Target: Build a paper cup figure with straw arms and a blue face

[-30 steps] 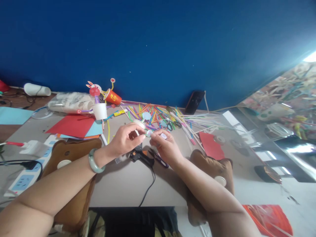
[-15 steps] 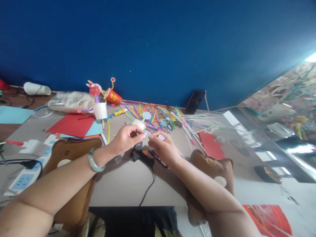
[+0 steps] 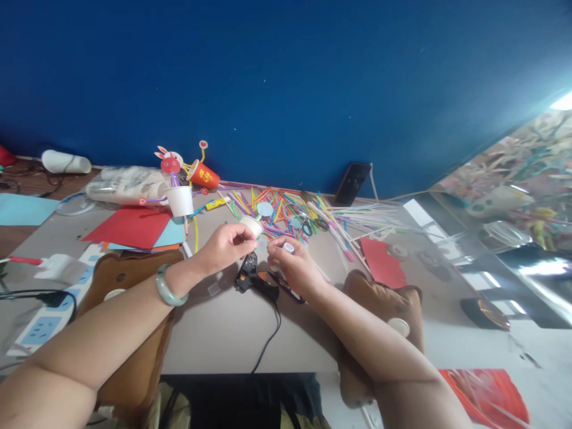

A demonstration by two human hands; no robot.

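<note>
My left hand (image 3: 230, 245), with a pale bangle on its wrist, is closed in a pinch beside a white paper cup (image 3: 251, 225); whatever its fingertips hold is too small to make out. Close to its right, my right hand (image 3: 291, 260) is closed around a small white round piece (image 3: 288, 248). The hands are slightly apart. Below them a black glue gun (image 3: 257, 281) lies on the table, its cord running toward the front edge. A dark slim tool (image 3: 288, 287) rests partly under my right hand.
Colourful sticks (image 3: 279, 208) spread behind the hands. Left stand a decorated white cup (image 3: 180, 201) and red paper (image 3: 129, 226). Brown cushions (image 3: 129, 310) lie under the forearms. A phone (image 3: 353, 183) leans on the blue wall; a power strip (image 3: 42, 328) is far left.
My left hand has drawn slightly left, widening the gap between the hands. The pale round piece seen between the fingertips before no longer shows clearly there.
</note>
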